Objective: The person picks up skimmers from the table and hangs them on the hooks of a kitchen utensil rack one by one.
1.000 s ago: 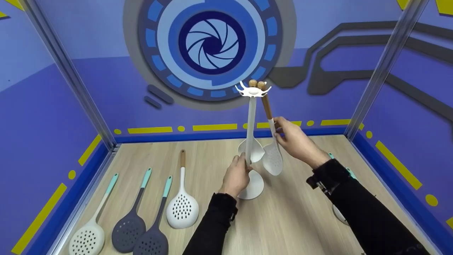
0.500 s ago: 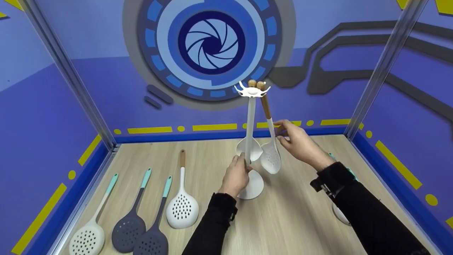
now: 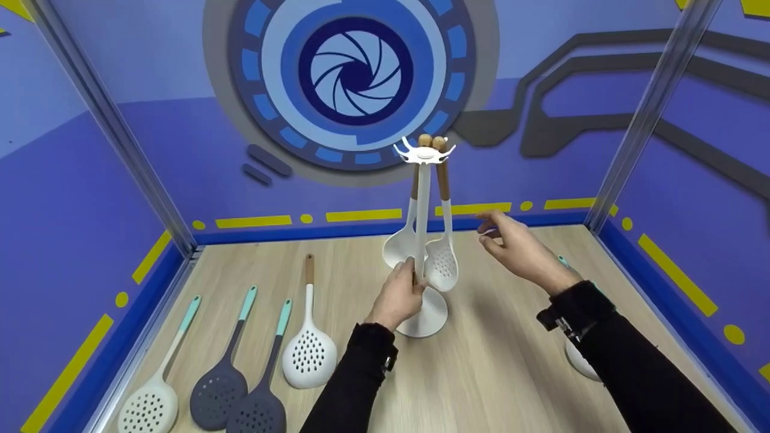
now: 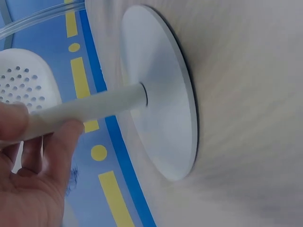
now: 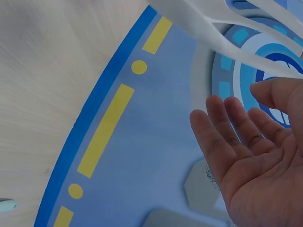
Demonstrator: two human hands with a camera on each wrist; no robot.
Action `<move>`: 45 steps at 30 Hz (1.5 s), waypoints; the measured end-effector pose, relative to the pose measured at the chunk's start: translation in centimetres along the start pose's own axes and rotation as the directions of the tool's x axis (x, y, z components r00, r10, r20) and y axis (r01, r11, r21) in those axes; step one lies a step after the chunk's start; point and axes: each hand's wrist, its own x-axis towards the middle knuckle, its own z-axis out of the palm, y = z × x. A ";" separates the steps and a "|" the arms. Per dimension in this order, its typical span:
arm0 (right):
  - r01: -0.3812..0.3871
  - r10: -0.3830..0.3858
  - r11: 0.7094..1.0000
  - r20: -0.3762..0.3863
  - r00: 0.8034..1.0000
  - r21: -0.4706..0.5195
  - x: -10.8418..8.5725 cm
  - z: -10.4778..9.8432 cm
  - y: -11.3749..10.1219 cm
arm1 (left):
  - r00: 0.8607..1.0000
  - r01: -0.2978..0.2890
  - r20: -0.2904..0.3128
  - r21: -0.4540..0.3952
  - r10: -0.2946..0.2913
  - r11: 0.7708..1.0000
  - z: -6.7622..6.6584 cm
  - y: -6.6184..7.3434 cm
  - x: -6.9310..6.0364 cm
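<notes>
A white utensil stand point(image 3: 423, 198) with a round base point(image 3: 428, 322) and a hooked top stands upright on the table. My left hand point(image 3: 397, 297) grips the lower part of its pole; the left wrist view shows fingers and thumb round the pole point(image 4: 99, 106). From the hooks hang a white ladle point(image 3: 397, 245) and a white slotted spoon point(image 3: 443, 264), both with wooden handles. My right hand point(image 3: 522, 249) is to the right of the slotted spoon, apart from it. In the right wrist view that hand point(image 5: 260, 161) has spread, slightly bent fingers and holds nothing.
On the left of the table point(image 3: 481, 367) lie a white turner with a wooden handle point(image 3: 310, 355), two dark turners point(image 3: 219, 394) point(image 3: 258, 412) and a pale one point(image 3: 148, 406). A white utensil point(image 3: 580, 364) lies partly under my right forearm. Blue walls enclose the table.
My right hand has let go of the slotted spoon and moved right. The hanging spoon and ladle have shifted left around the pole. My left hand still grips the pole.
</notes>
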 end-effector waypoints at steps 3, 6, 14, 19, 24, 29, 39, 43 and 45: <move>-0.009 0.009 1.000 0.008 1.000 -0.001 -0.3 -0.3 0.5 | 0.999 -0.024 0.038 -0.026 0.025 0.999 -0.4 -0.2 0.1; -0.018 0.018 1.000 0.020 1.000 -0.007 -0.7 -0.7 0.9 | 0.997 -0.052 0.064 -0.024 0.053 0.998 -0.8 -0.2 0.3; -0.054 0.055 0.999 0.064 0.996 -0.007 -1.6 -1.6 1.9 | 0.993 -0.013 0.117 -0.039 0.018 0.999 -1.3 0.0 0.7; -0.095 0.096 0.995 0.090 0.991 -0.016 -2.0 -2.2 2.7 | 0.992 0.014 0.126 -0.046 -0.008 0.999 -1.4 0.0 0.7; -0.129 0.132 0.991 0.118 0.984 -0.031 -2.4 -3.0 3.9 | 0.991 0.013 0.135 -0.052 -0.005 0.999 -1.7 0.1 0.8; -0.155 0.163 0.985 0.125 0.979 -0.074 -2.9 -3.8 5.4 | 0.987 0.009 0.160 -0.073 0.003 0.997 -1.9 0.3 1.2; -0.206 0.227 0.965 0.127 0.966 -0.162 -4.1 -5.4 7.9 | 0.985 0.010 0.175 -0.067 0.002 0.998 -1.9 0.3 1.3; -0.225 0.253 0.953 0.120 0.960 -0.203 -4.7 -6.0 8.4 | 0.984 0.009 0.175 -0.067 0.003 0.998 -1.9 0.3 1.3; -0.235 0.266 0.947 0.126 0.956 -0.220 -4.9 -6.2 8.7 | 0.984 0.011 0.176 -0.068 0.001 0.998 -1.9 0.3 1.4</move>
